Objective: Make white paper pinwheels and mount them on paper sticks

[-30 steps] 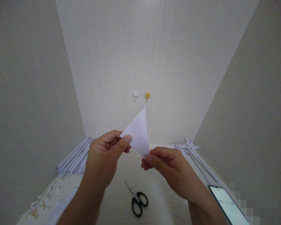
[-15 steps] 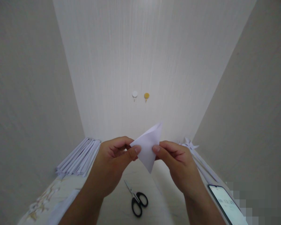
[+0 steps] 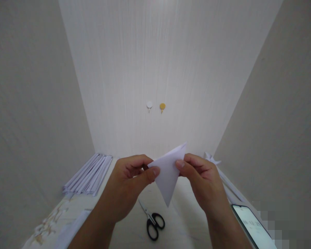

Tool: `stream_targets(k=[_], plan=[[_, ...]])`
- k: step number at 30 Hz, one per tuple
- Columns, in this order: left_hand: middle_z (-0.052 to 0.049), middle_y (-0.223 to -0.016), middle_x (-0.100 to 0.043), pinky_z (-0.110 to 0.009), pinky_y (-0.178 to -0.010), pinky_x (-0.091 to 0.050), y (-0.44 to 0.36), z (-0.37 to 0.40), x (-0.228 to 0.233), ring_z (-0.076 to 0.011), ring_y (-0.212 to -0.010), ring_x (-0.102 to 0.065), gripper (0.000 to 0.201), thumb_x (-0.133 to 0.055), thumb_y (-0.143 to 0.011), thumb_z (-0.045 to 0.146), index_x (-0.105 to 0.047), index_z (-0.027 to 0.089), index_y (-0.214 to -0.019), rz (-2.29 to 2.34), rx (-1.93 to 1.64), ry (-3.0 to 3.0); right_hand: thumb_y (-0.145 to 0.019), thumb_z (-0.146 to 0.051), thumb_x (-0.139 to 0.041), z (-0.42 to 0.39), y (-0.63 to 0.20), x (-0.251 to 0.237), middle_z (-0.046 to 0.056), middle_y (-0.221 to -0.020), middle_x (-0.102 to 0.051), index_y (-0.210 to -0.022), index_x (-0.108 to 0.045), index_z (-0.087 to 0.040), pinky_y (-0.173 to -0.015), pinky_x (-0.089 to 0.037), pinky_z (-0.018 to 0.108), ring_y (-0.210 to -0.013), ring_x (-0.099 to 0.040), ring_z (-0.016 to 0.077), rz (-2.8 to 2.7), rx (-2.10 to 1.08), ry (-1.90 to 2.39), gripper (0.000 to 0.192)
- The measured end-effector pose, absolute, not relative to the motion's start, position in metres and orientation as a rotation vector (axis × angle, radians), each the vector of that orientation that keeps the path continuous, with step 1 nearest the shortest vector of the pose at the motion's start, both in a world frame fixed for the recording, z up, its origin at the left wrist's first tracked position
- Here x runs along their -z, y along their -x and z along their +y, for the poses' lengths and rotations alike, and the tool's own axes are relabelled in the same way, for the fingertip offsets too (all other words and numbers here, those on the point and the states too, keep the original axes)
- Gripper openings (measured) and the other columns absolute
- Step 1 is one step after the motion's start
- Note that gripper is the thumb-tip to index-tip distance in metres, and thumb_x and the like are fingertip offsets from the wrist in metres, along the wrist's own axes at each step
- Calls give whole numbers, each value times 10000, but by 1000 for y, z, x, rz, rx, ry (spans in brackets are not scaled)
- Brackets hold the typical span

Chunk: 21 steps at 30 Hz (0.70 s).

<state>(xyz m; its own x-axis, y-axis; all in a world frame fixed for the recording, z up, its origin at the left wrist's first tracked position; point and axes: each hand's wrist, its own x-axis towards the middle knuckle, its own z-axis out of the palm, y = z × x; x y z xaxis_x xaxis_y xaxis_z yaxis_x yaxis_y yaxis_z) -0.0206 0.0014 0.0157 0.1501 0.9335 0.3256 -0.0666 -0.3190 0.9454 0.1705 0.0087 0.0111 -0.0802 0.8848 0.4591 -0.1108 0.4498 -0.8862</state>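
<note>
A piece of folded white paper (image 3: 167,173), shaped like a triangle with its point down, is held up between both hands above the table. My left hand (image 3: 134,185) pinches its left corner, thumb in front and fingers behind. On the right edge, my right hand (image 3: 200,181) grips it the same way near the top. The upper edge shows more than one layer. Below the paper, black-handled scissors (image 3: 154,221) lie on the table with the blades pointing up and left.
Several folded white paper strips (image 3: 89,174) are stacked at the left. A phone (image 3: 254,226) with a lit screen lies at the right, near white paper pieces (image 3: 211,158). More white paper (image 3: 74,230) is beside my left forearm. Two hooks (image 3: 162,107) hang on the back wall.
Both hands and the paper have moved slightly right and down. The paper has turned, and its lower point now hangs lower and looks narrower.
</note>
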Motion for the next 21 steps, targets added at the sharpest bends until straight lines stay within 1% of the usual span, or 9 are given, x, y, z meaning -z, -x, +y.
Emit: stream_targets(k=[3,5,7,10,14,17,21], plan=[[18,-619,-598,-221,-554,-387,22,0,-15,-110,-598,-513,162,-765,-831,308,-756,192,-719,888,-1304,-1515,-909,-350,-737,8,-171,-12,-16,-659,-668,-688,-742,-211,-630,-499,259,-659,-603,144,-1365,-917,739,261],[21,-615,-584,-223,-563,-381,23,-1,-15,-110,-604,-502,174,-759,-837,307,-742,191,-709,885,-1306,-1531,-927,-344,-715,7,-171,-12,-15,-659,-658,-675,-731,-210,-645,-494,267,-674,-599,147,-1362,-944,721,286],[22,-610,-572,-227,-569,-379,23,-2,-16,-114,-609,-498,190,-752,-837,302,-721,188,-689,883,-1315,-1532,-933,-349,-708,7,-172,-11,-12,-678,-668,-699,-734,-212,-664,-505,278,-685,-614,154,-1357,-976,704,272],[21,-602,-565,-234,-562,-375,23,-2,-17,-121,-603,-502,196,-739,-836,297,-700,186,-679,884,-1316,-1533,-930,-337,-712,9,-172,-9,-12,-705,-690,-746,-748,-221,-683,-519,286,-697,-633,157,-1328,-939,690,221],[20,-591,-552,-234,-556,-366,24,-1,-18,-118,-595,-490,214,-728,-828,289,-682,182,-649,866,-1312,-1548,-910,-323,-724,14,-174,-6,-13,-674,-673,-712,-738,-219,-661,-530,291,-679,-633,162,-1308,-940,657,224],[24,-587,-547,-229,-554,-366,25,-1,-18,-113,-588,-487,207,-728,-819,281,-675,181,-646,857,-1326,-1525,-893,-326,-741,16,-176,-5,-7,-674,-669,-739,-755,-215,-648,-545,300,-665,-639,168,-1298,-970,653,190],[29,-574,-533,-224,-538,-358,26,-1,-17,-104,-567,-471,196,-726,-810,269,-682,177,-643,848,-1319,-1530,-881,-259,-734,15,-178,-4,-6,-657,-669,-718,-761,-207,-658,-538,287,-660,-645,161,-1276,-914,637,174]])
